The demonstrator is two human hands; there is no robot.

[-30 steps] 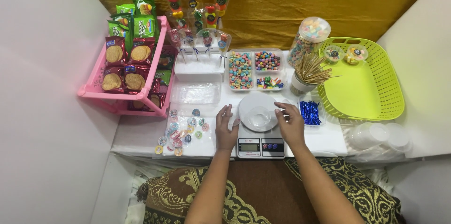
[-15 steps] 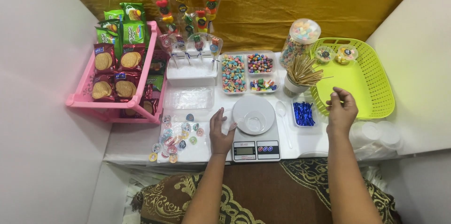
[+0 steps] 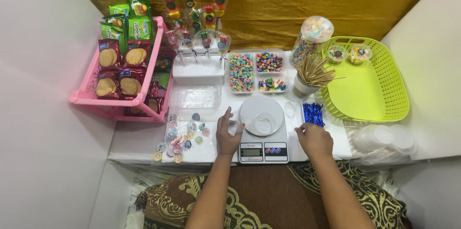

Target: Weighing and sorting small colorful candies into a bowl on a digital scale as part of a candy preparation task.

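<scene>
Just ahead of the left hand's (image 3: 227, 135) fingertips (image 3: 227, 113), blocked by the clear cup (image 3: 263, 124) on the white kitchen scale (image 3: 263, 130); leftward of those fingers, only flat round stickers (image 3: 180, 135) and an open strip of white table (image 3: 139, 137) up to the pink rack (image 3: 120, 101). Beyond the right hand's (image 3: 314, 138) fingers (image 3: 301, 130), hemmed by blue twist ties (image 3: 313, 113), the skewer cup (image 3: 307, 82) and the green basket's (image 3: 384, 109) rim. Further right, stacked clear lids (image 3: 384, 137); passable gap between scale and right knuckles.
</scene>
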